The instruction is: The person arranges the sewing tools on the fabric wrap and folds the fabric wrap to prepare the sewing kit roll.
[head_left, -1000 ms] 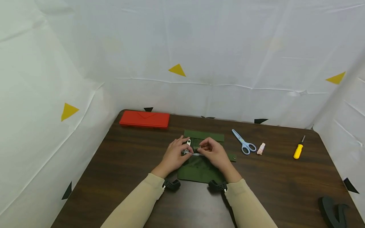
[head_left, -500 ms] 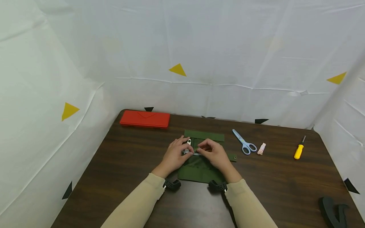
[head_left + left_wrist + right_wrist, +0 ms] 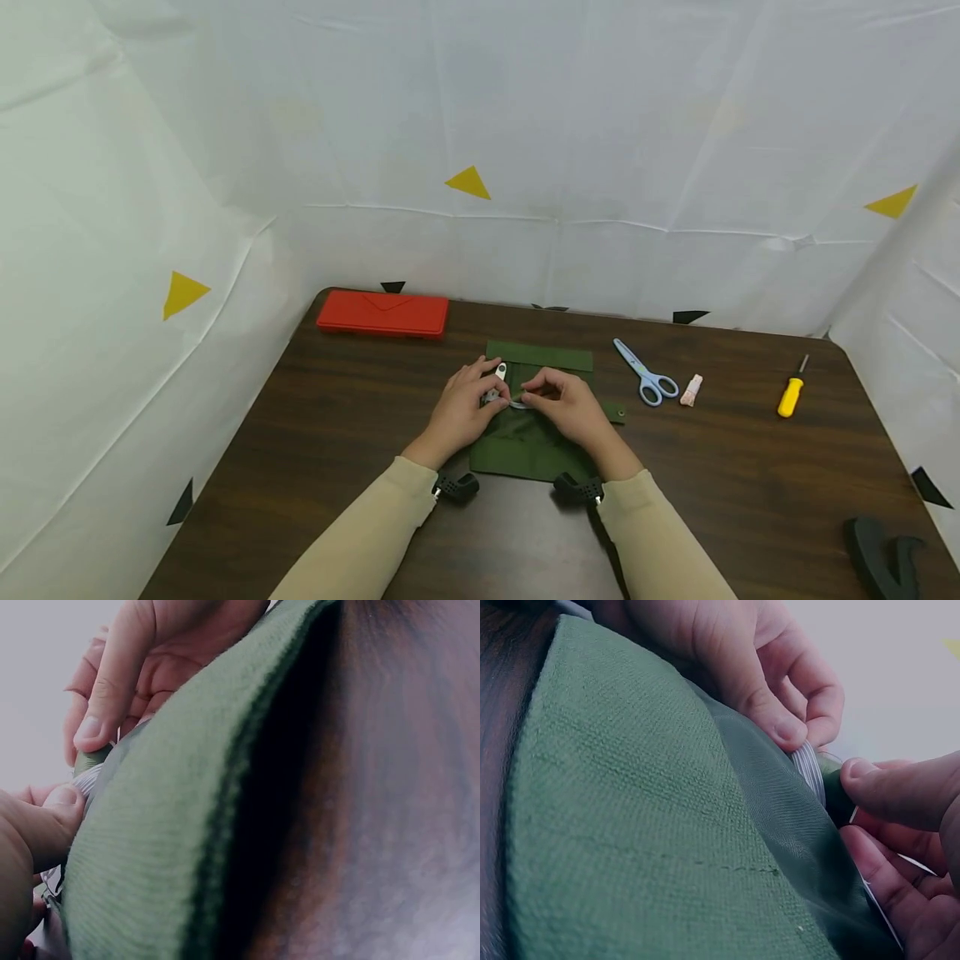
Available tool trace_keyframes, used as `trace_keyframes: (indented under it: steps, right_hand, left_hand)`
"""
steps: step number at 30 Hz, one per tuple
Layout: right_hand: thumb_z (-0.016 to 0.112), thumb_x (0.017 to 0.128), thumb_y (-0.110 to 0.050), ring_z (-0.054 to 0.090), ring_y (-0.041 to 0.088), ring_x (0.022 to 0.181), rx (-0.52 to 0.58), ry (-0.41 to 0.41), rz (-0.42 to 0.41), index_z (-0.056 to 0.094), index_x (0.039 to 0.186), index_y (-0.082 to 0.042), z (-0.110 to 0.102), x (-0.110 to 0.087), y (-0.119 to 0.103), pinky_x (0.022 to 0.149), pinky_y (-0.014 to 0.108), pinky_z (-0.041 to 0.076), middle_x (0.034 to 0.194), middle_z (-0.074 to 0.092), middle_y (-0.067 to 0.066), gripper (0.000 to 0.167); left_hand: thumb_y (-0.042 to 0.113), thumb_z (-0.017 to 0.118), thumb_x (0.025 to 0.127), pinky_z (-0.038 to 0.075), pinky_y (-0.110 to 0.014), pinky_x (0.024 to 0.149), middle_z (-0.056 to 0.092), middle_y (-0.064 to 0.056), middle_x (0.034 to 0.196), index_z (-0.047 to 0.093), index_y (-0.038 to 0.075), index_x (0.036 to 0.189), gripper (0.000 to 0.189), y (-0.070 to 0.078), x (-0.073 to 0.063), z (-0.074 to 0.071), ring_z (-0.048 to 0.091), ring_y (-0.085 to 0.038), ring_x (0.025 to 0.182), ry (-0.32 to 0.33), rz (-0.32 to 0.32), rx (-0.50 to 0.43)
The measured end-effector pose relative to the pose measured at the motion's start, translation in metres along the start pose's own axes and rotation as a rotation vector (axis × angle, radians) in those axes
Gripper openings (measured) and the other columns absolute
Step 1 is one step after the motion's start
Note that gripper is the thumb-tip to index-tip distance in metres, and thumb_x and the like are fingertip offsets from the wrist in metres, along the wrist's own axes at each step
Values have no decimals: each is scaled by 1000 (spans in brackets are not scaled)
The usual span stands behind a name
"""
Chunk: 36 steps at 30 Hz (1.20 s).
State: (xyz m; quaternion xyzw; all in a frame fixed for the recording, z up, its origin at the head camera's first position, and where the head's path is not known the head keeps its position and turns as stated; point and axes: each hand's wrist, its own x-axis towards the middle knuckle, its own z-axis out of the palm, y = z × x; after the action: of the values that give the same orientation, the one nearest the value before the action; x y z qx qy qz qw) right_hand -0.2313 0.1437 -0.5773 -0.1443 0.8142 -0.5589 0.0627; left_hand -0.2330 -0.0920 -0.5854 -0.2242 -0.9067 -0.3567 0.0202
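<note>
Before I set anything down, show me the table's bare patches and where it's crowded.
Bare table: left of the green cloth, nearer than the red case; and between the right sleeve and black object. Crowded: the cloth, under left hand and right hand; to its right, scissors beside a pale item.

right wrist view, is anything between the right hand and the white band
Yes: a small green piece sits between the right hand and the white band, touching that hand. Nothing else visible blocks it; the left hand pinches the band.
</note>
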Motion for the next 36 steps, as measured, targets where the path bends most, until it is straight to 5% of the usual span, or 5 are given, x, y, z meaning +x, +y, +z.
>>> trace_keyframes:
  steps: [12,19,29,36]
  right_hand:
    - [78,101,-11,75,21,104,-24,-27,-15,81,107,-17,0,0,1,87,27,62,118,79,5,9]
    - [75,105,-18,75,17,106,-83,-22,18,77,117,-23,0,-1,-1,91,34,63,121,78,-1,13]
    - [85,98,-21,69,23,115,-160,-37,10,72,131,-18,6,-2,-6,99,44,62,131,69,4,36]
    - [84,98,-18,70,22,111,-217,-22,-12,74,129,-15,9,-1,-6,97,42,62,126,70,5,33]
  left_hand:
    - [28,76,104,23,-64,134,52,-8,168,68,28,98,10,1,0,1,34,-38,165,14,-3,-29]
    - [27,75,104,22,-65,134,54,-7,166,68,29,98,10,1,0,0,34,-38,165,12,11,-45]
    - [26,76,104,22,-64,135,56,-5,163,69,26,99,8,3,1,-3,34,-36,165,4,-18,-33]
    - [25,76,104,22,-65,134,58,-8,161,70,26,99,8,4,1,-3,35,-37,165,7,-13,-46]
